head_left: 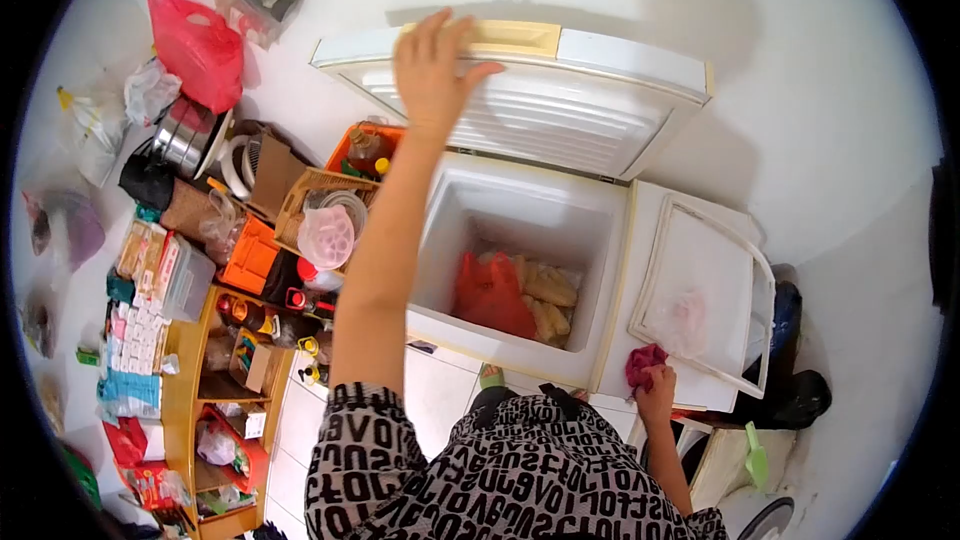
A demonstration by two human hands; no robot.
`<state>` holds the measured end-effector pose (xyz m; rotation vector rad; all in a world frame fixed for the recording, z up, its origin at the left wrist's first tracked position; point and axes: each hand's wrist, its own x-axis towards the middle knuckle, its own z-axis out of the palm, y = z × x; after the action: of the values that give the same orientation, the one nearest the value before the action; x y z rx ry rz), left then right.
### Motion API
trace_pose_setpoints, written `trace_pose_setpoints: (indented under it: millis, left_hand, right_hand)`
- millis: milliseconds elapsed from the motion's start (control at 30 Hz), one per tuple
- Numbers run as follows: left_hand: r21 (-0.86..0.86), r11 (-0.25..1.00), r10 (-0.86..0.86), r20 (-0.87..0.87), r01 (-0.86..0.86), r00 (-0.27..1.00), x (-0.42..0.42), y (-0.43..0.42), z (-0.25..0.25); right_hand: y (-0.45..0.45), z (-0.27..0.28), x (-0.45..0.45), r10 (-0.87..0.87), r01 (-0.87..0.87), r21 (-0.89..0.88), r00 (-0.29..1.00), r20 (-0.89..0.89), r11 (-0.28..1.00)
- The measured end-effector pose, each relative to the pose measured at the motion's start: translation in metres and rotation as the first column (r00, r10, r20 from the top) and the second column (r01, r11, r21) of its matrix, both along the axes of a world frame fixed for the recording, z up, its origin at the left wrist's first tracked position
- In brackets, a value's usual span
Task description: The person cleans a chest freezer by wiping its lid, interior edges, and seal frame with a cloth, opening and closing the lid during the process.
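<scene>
My left hand is raised to the top edge of the opened white freezer lid, its fingers over the yellowish handle strip and its thumb apart. Below the lid, the freezer's inside holds a red plastic bag and pale wrapped packages. At the right, my right hand grips a crumpled magenta cloth at the front edge of the white closed top beside the opening.
A clear plastic bag lies on the white top near a white frame. Left are a wooden shelf, orange crates and hanging bags. A green scoop and black bags are at right.
</scene>
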<state>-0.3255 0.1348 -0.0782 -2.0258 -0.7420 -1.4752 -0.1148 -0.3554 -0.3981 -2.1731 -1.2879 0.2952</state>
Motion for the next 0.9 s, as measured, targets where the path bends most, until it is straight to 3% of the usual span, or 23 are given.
trace_pose_setpoints:
  millis: [33, 67, 133, 167, 200, 233, 300, 333, 367, 467, 567, 600, 667, 700, 800, 867, 900]
  left_hand:
    - [-0.022, 1.000, 0.010, -0.039, -0.011, 0.999, -0.014, 0.012, 0.007]
    - [-0.022, 1.000, -0.001, -0.029, 0.000, 1.000, -0.026, 0.021, 0.013]
    - [-0.108, 0.985, 0.103, -0.271, -0.137, 0.957, -0.050, 0.040, 0.022]
    - [-0.112, 0.985, 0.097, -0.263, -0.131, 0.960, -0.061, 0.052, 0.025]
    - [-0.139, 0.980, 0.096, -0.317, -0.146, 0.944, -0.069, 0.063, 0.028]
    - [-0.165, 0.973, 0.093, -0.369, -0.163, 0.925, -0.078, 0.074, 0.028]
    - [-0.103, 0.987, 0.078, -0.347, -0.120, 0.935, -0.088, 0.087, 0.031]
    - [-0.265, 0.963, -0.051, -0.359, -0.050, 0.932, -0.092, 0.095, 0.032]
    - [-0.418, 0.908, -0.178, -0.352, 0.016, 0.919, -0.094, 0.102, 0.034]
    - [-0.351, 0.928, -0.246, -0.324, 0.125, 0.914, -0.089, 0.113, 0.035]
    - [-0.506, 0.847, -0.305, -0.217, 0.160, 0.927, -0.087, 0.125, 0.036]
    - [-0.509, 0.846, -0.303, -0.215, 0.159, 0.928, -0.086, 0.128, 0.036]
    - [-0.471, 0.860, -0.328, -0.214, 0.197, 0.920, -0.085, 0.134, 0.034]
    - [-0.474, 0.859, -0.322, -0.209, 0.193, 0.923, -0.084, 0.137, 0.036]
    - [-0.608, 0.778, -0.336, -0.185, 0.161, 0.923, -0.077, 0.147, 0.044]
    - [-0.814, 0.511, -0.438, 0.029, 0.275, 0.898, -0.076, 0.156, 0.049]
    - [-0.811, 0.522, -0.425, 0.020, 0.264, 0.905, -0.078, 0.163, 0.052]
  right_hand:
    - [0.010, 0.005, 0.005, -0.027, 0.029, 0.017, 0.994, -0.109, 0.999]
    - [0.026, 0.031, 0.000, -0.076, 0.097, 0.141, 0.986, -0.150, 0.985]
    - [0.062, 0.069, 0.002, -0.114, 0.155, 0.207, 0.974, -0.196, 0.966]
    - [0.087, 0.096, -0.001, -0.084, 0.170, 0.273, 0.951, -0.299, 0.947]
    - [0.108, 0.129, -0.001, 0.014, -0.020, 0.455, 1.000, 0.017, 0.890]
    - [0.131, 0.161, -0.006, 0.027, -0.055, 0.508, 0.998, 0.061, 0.859]
    - [0.176, 0.214, -0.016, -0.055, -0.204, 0.644, 0.932, 0.358, 0.737]
    - [0.197, 0.234, -0.017, -0.086, -0.305, 0.667, 0.870, 0.485, 0.680]
    - [0.220, 0.252, -0.018, -0.151, -0.386, 0.679, 0.794, 0.589, 0.624]
    - [0.291, 0.292, -0.005, -0.271, -0.612, 0.590, 0.536, 0.799, 0.527]
    - [0.352, 0.303, 0.008, -0.216, -0.534, 0.495, 0.501, 0.838, 0.686]
    - [0.372, 0.299, 0.015, -0.154, -0.513, 0.503, 0.577, 0.802, 0.696]
    - [0.401, 0.303, 0.003, -0.110, -0.589, 0.493, 0.565, 0.818, 0.640]
    - [0.420, 0.303, -0.015, -0.137, -0.682, 0.466, 0.479, 0.867, 0.563]
    - [0.497, 0.311, -0.087, -0.063, -0.770, 0.470, 0.494, 0.867, 0.431]
    - [0.541, 0.317, -0.144, -0.075, -0.783, 0.441, 0.457, 0.886, 0.439]
    - [0.556, 0.320, -0.161, -0.123, -0.769, 0.442, 0.438, 0.891, 0.463]
